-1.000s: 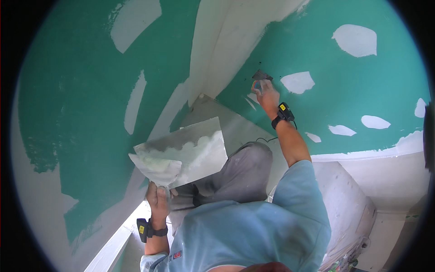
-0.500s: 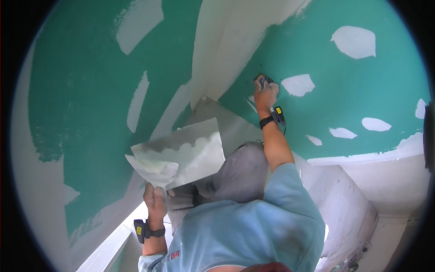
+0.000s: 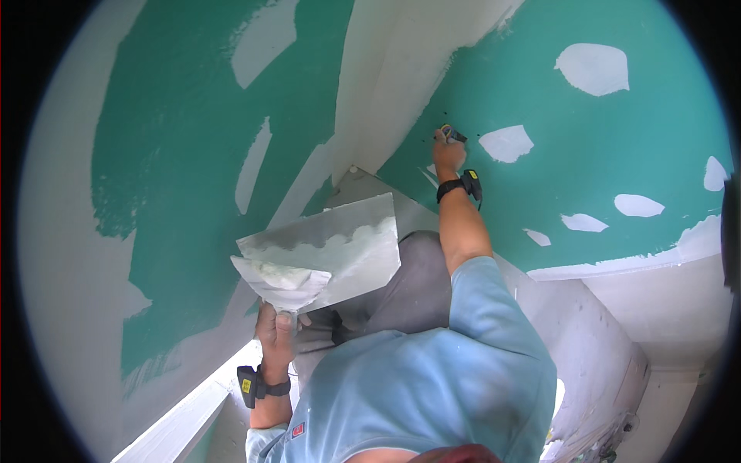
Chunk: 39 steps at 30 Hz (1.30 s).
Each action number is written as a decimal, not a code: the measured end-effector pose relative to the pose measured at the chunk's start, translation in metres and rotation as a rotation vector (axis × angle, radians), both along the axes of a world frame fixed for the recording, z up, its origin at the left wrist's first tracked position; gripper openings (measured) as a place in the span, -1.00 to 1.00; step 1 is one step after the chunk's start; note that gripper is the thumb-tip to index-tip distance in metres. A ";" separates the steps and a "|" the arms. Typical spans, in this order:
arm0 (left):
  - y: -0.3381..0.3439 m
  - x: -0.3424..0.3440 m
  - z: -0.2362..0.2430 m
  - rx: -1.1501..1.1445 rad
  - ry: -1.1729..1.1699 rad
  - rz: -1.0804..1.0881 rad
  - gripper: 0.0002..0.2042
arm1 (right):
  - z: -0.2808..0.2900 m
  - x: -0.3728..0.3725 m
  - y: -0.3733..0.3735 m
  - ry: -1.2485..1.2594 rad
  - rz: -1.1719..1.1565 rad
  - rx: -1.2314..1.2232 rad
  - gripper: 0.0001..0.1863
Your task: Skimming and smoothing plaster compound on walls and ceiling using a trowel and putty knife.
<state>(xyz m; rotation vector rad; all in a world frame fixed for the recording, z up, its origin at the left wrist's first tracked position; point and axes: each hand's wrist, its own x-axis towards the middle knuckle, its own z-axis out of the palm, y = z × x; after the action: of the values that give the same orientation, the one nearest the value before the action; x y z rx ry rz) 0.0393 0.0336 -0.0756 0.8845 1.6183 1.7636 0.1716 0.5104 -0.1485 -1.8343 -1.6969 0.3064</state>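
My left hand (image 3: 275, 333) is closed round the handle of a putty knife (image 3: 297, 292), whose wide blade carries white joint compound. Under and behind that blade lies a flat grey metal plate (image 3: 361, 258), also smeared with compound and steadied by the same hand. Up ahead, my right hand (image 3: 449, 158) is stretched out to the green wallboard (image 3: 540, 193) on the right. Its fingers are closed on a small dark tool (image 3: 455, 133) with a yellow and blue part, held against or just off the board. The kind of tool is too small to tell.
White filler patches (image 3: 507, 144) dot the right board. Another green board (image 3: 201, 193) with patches stands on the left, and a broad white band (image 3: 386, 85) runs along the corner between them. My bent knee (image 3: 417, 270) is below. Pale boxed surfaces are at lower right.
My left hand, the putty knife and the plate have shifted a little right. My right hand stays at nearly the same spot on the board, its wrist slightly turned. The view has swung slightly.
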 end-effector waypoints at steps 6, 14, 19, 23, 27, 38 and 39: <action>0.009 -0.002 -0.004 -0.007 0.018 -0.072 -0.48 | -0.022 0.024 -0.005 0.310 0.161 0.044 -0.49; 0.014 0.001 0.006 -0.065 0.001 -0.074 -0.50 | 0.029 -0.008 -0.032 0.598 0.211 -0.214 -0.49; 0.014 -0.001 0.007 -0.064 0.034 -0.052 -0.47 | -0.005 -0.011 -0.011 0.326 0.120 0.029 -0.38; 0.012 -0.001 0.006 -0.045 0.018 -0.052 -0.47 | -0.006 -0.024 -0.009 0.275 0.003 0.032 -0.41; 0.015 -0.001 0.010 -0.060 0.041 -0.013 -0.47 | -0.003 -0.033 -0.011 0.298 -0.075 -0.005 -0.44; 0.009 -0.002 0.002 -0.066 0.030 -0.025 -0.47 | -0.007 -0.022 -0.028 -0.134 0.140 0.335 -0.44; 0.010 -0.002 0.002 -0.067 0.030 -0.014 -0.47 | -0.001 -0.026 -0.029 -0.149 0.150 0.209 -0.47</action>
<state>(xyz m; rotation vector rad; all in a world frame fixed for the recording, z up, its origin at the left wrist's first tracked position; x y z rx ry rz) 0.0370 0.0435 -0.0737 0.8924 1.6762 1.6837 0.1460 0.4813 -0.1493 -1.6158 -1.8952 0.0505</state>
